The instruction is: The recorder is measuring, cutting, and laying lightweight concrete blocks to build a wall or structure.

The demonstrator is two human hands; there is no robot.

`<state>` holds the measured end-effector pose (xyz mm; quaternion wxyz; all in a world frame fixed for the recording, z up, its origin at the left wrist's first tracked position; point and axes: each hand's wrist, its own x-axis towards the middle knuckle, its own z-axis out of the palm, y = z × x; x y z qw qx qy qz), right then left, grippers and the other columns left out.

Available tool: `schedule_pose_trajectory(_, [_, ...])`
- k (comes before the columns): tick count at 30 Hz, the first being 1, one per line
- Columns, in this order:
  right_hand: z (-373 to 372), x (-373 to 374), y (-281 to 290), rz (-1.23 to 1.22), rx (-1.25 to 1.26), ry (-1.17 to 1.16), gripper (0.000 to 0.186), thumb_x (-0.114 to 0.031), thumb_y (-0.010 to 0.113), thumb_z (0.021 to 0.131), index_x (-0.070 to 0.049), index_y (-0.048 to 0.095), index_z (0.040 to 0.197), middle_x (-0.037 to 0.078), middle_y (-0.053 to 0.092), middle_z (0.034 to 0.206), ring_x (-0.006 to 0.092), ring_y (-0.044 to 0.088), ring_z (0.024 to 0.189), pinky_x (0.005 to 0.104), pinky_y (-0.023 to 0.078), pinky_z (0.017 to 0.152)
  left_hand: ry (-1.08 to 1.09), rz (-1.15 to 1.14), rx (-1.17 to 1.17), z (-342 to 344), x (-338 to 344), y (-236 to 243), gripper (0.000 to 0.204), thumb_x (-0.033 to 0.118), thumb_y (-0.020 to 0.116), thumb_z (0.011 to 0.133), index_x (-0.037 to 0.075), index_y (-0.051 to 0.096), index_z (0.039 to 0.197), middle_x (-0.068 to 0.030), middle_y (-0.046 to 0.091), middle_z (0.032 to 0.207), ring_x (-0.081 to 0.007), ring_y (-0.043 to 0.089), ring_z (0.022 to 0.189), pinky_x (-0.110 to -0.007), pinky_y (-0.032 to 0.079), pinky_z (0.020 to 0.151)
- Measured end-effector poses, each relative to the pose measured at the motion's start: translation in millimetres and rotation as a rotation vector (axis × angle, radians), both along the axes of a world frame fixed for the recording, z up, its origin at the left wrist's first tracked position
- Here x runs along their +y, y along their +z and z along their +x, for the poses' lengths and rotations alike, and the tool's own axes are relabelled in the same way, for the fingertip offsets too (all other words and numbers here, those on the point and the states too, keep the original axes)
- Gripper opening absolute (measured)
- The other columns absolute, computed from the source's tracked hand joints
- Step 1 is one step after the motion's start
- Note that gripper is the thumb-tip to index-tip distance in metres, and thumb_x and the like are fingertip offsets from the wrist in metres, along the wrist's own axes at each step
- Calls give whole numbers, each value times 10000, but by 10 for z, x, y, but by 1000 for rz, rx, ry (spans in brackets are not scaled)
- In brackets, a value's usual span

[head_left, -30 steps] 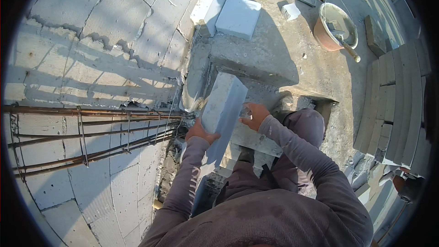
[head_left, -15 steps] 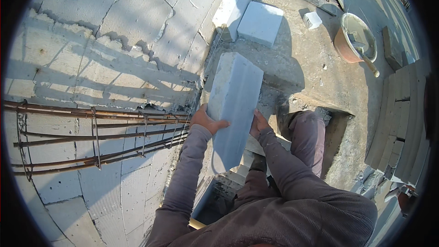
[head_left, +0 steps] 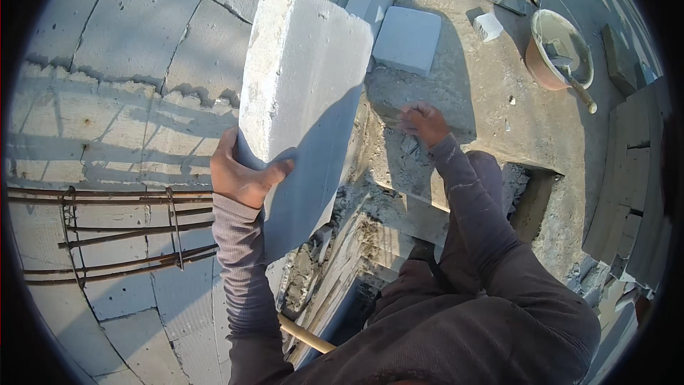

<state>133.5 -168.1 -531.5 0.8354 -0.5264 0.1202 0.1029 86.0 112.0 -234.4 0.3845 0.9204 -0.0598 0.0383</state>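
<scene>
A large white aerated concrete block [head_left: 313, 100] stands tilted in front of me, rising above the wall's edge. Its left long side is gripped by my left hand [head_left: 246, 175], the thumb lying over the near face and the fingers round the side. My right hand [head_left: 425, 125] is off the block, to its right, above the rubble-strewn ledge. Its fingers are loosely bent and nothing shows in them. The block hides part of the wall and the ends of the rusty rebar cage [head_left: 128, 228] by my left forearm.
Pale block walling [head_left: 142, 21] spreads on the left. Another white block [head_left: 407, 39] lies beyond my right hand, near a small white chunk [head_left: 488, 27]. A mortar bucket [head_left: 563, 50] with a tool stands far right. Stacked blocks [head_left: 627, 171] line the right; a square pit [head_left: 534, 203] opens by my leg.
My left hand has carried the block leftward and up, over toward the wall. My right hand has let go of it and moved up and slightly right.
</scene>
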Motion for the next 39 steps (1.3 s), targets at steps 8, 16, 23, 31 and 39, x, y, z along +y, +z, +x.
schedule_pose_trajectory(8, [-33, 295, -46, -270, -161, 162, 471, -350, 745, 873, 20, 595, 1123, 100, 686, 924, 133, 649, 827, 271, 522, 693, 58, 61, -145, 393, -46, 189, 857, 345, 909, 567, -164, 517, 1135, -210, 676, 952, -236, 686, 826, -311, 575, 736])
schedule_pose_trajectory(16, [-78, 318, 204, 470, -379, 183, 631, -421, 626, 919, 54, 489, 1310, 176, 625, 1159, 252, 647, 1004, 371, 566, 851, -9, -295, 301, 275, -173, -143, 799, 224, 892, 557, -153, 560, 1178, -221, 674, 994, -264, 668, 871, -342, 550, 799])
schedule_pose_trajectory(23, [-616, 91, 542, 608, -215, 158, 911, -635, 615, 831, 53, 403, 1390, 205, 547, 1286, 289, 588, 1157, 431, 519, 947, -51, -441, 540, 271, -210, -619, 666, 243, 799, 685, -113, 571, 1199, -221, 679, 1001, -261, 681, 903, -339, 568, 790])
schedule_pose_trajectory(31, [-1208, -445, 1192, 220, -625, 328, 935, -450, 685, 861, 48, 205, 1491, 221, 401, 1428, 328, 441, 1322, 457, 394, 1077, -285, -1336, 914, 64, -86, -1979, 626, 446, 505, 966, -69, 481, 1322, -224, 628, 1171, -287, 673, 1002, -382, 589, 829])
schedule_pose_trajectory(39, [-1228, -822, 2345, -1682, -1316, 534, 644, -195, 686, 857, -102, 375, 1412, 175, 400, 1426, 347, 439, 1321, 594, 333, 1120, -205, -1724, 1141, -951, -734, -2370, 661, 493, 424, 980, -8, 411, 1410, -197, 587, 1244, -296, 627, 1122, -390, 577, 883])
